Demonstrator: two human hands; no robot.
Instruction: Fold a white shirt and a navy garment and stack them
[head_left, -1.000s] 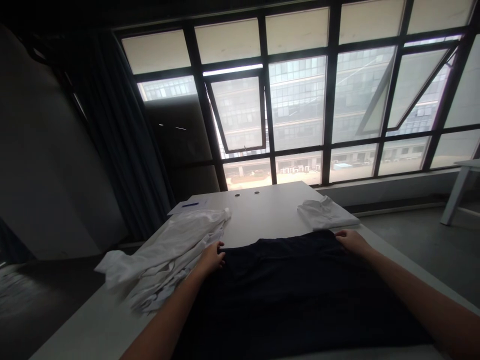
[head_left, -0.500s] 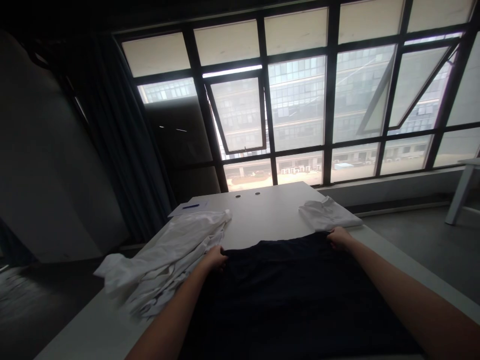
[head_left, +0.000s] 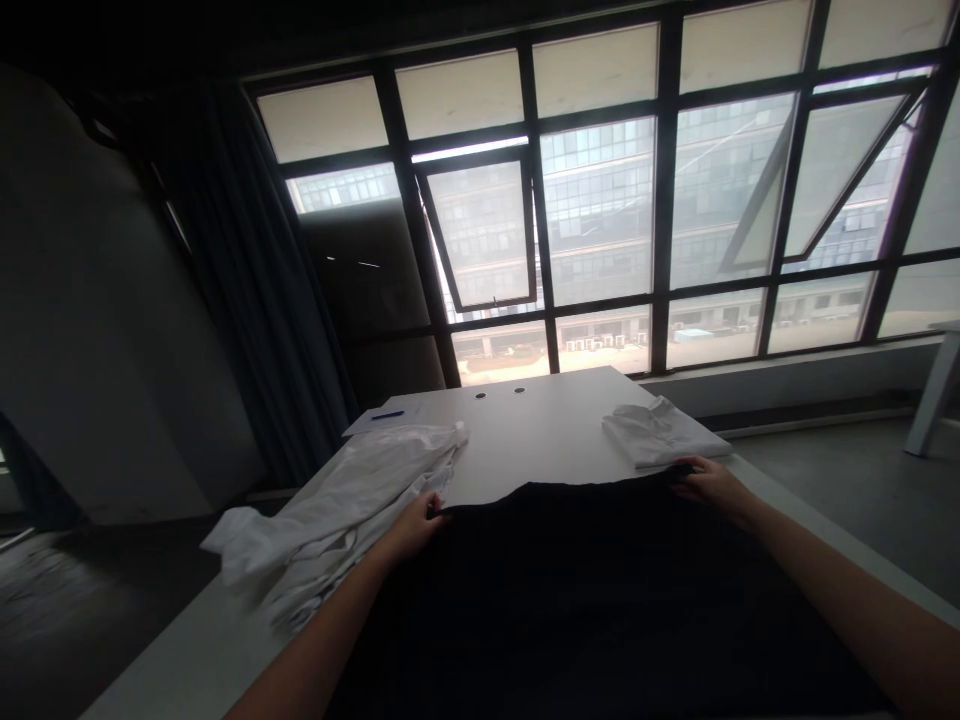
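A dark, nearly black piece of cloth [head_left: 577, 590], perhaps a garment, is stretched between my two hands at the near side of the table. My left hand [head_left: 416, 525] pinches its far left corner. Its far right corner is gripped by my right hand [head_left: 716, 487]. Beyond my right hand lies a folded white shirt [head_left: 664, 432]. Several white garments [head_left: 330, 500] are heaped loosely to the left of my left hand. The lower part of the dark cloth runs out of view.
The white table [head_left: 517, 440] reaches toward the windows [head_left: 596, 210], with two round cable holes near its far end. A blue pen [head_left: 388, 415] rests on paper at the far left. Dark curtains [head_left: 255, 300] hang at the left. A white table leg [head_left: 934, 395] stands at the right.
My hands have moved slightly apart, pulling the dark cloth's far edge wider and tauter. The view has shifted a little; the white garments stay where they were.
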